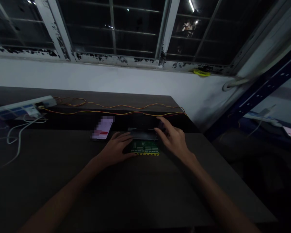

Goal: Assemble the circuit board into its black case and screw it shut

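A green circuit board [145, 147] with a row of terminals and a yellow-and-black strip along its near edge lies on the dark desk. My left hand [116, 147] steadies it from the left, thumb at the near edge and fingers around the far left corner. At the board's far right, my right hand [173, 137] is closed around a dark slim tool [161, 125], which looks like a small screwdriver. Its thin shaft points down toward the board; whether the tip touches is too dark to tell. Just behind the board is a dark flat panel [143, 133].
A lit phone [103, 128] rests left of my hands. Farther left are a power strip [24, 106] and white cables [19, 142]. Red and yellow wires [126, 113] run along the raised ledge [135, 98]. A blue metal frame [254, 94] stands on the right.
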`<state>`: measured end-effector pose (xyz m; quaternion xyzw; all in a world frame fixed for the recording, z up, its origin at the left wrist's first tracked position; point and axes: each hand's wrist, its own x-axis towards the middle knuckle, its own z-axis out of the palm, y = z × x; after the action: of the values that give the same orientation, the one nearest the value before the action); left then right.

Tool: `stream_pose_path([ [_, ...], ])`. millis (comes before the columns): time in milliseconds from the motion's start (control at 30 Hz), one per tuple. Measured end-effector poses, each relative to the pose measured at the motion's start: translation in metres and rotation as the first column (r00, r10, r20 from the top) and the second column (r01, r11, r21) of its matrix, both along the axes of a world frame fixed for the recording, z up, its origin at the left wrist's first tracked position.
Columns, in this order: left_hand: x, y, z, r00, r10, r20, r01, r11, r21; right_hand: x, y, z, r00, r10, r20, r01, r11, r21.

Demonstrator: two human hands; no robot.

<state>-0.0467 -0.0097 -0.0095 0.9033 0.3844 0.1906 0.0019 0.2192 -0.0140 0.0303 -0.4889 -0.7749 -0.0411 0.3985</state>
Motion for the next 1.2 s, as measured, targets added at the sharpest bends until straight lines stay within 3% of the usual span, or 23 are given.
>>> stream_pose_path([
  [200, 0.0003, -0.0005, 0.0011, 1.000, 0.000, -0.025, 0.000, 1.000, 0.011, -0.0003, -0.0019, 0.0010, 0.998, 0.062, 0.000, -0.062, 0.995, -0.074],
  [400, 0.0003, -0.0008, 0.0012, 1.000, -0.008, -0.001, 0.008, 1.000, 0.007, 0.0010, 0.0006, -0.0008, 1.000, 0.007, -0.018, -0.006, 1.000, 0.024],
  [567, -0.0001, -0.0004, 0.0000, 1.000, -0.002, -0.006, 0.002, 1.000, 0.002, 0.0030, 0.0021, -0.0026, 0.997, 0.065, -0.042, -0.069, 0.994, -0.085],
  [733, 0.0003, -0.0006, 0.0004, 1.000, 0.008, -0.010, -0.008, 1.000, 0.006, 0.0024, 0.0017, -0.0009, 1.000, 0.017, -0.026, -0.018, 1.000, -0.017],
  [900, 0.0004, -0.0010, 0.0011, 1.000, 0.002, -0.005, -0.002, 1.000, 0.012, 0.0035, 0.0017, -0.0006, 0.992, 0.094, -0.082, -0.105, 0.985, -0.139],
  [1100, 0.0003, -0.0011, 0.0016, 1.000, 0.000, -0.022, 0.000, 1.000, 0.003, 0.0037, 0.0029, -0.0018, 0.997, 0.026, -0.076, -0.029, 0.998, -0.049],
  [1200, 0.0005, -0.0009, 0.0020, 1.000, -0.001, -0.024, 0.001, 1.000, -0.001, 0.0025, 0.0002, 0.0019, 0.995, 0.089, -0.034, -0.092, 0.993, -0.078],
])
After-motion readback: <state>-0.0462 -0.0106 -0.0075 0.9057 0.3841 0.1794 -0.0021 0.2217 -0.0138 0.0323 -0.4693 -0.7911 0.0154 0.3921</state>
